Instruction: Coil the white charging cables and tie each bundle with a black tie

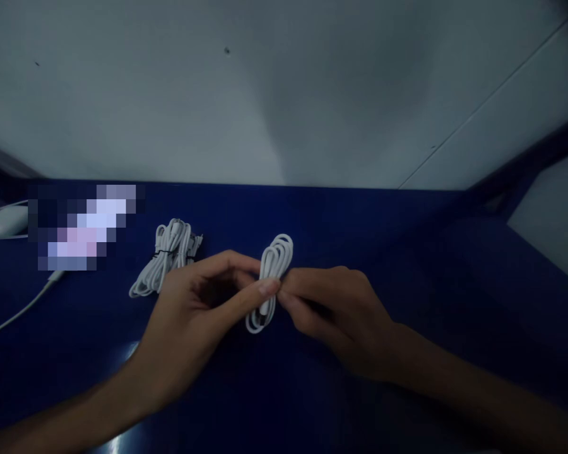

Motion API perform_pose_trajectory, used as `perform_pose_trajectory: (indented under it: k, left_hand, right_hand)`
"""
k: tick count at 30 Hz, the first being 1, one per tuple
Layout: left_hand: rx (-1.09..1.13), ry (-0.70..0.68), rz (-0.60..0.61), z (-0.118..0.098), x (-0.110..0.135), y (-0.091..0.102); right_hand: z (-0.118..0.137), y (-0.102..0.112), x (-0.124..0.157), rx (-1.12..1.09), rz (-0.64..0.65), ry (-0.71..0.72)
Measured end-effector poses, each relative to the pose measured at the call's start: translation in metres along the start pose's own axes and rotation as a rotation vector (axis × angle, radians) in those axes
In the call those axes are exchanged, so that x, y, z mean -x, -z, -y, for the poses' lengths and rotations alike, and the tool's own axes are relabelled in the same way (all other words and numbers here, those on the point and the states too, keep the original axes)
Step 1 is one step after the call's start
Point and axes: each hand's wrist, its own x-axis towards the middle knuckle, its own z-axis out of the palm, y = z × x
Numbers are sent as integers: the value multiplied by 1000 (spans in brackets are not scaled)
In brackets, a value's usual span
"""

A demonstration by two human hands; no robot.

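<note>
A white cable wound into a long coil (pixel 275 260) hangs between both hands over the dark blue table (pixel 407 265). My left hand (pixel 194 315) pinches the coil's middle from the left with thumb and forefinger. From the right, my right hand (pixel 336 312) grips the same spot with its fingertips. A second coiled white cable (pixel 165 260), bound with a thin black tie, lies on the table just left of my left hand.
A white mouse-like object (pixel 2 222) sits at the far left edge, and a white cord (pixel 19 312) runs across the table's left side. A blurred patch covers something at the back left. A pale wall rises behind the table.
</note>
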Motion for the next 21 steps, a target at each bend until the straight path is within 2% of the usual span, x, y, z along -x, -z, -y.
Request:
perform_pose_trajectory:
  k: [4,7,12,17,21]
  left_hand:
    - [162,153,71,4,-1,2]
    - [188,160,75,3,1,4]
    - [21,-20,51,5,6,2]
    - [-185,-304,55,18,3,5]
    - [-324,-387,-7,17,-1,8]
  right_hand:
    - [-2,-1,-1,-5,41,3]
    - [0,-2,-1,-51,51,-16]
    - [7,-1,-3,-207,2,-112]
    - [8,0,-2,-347,-68,-181]
    - [7,-1,-2,-421,-87,-232]
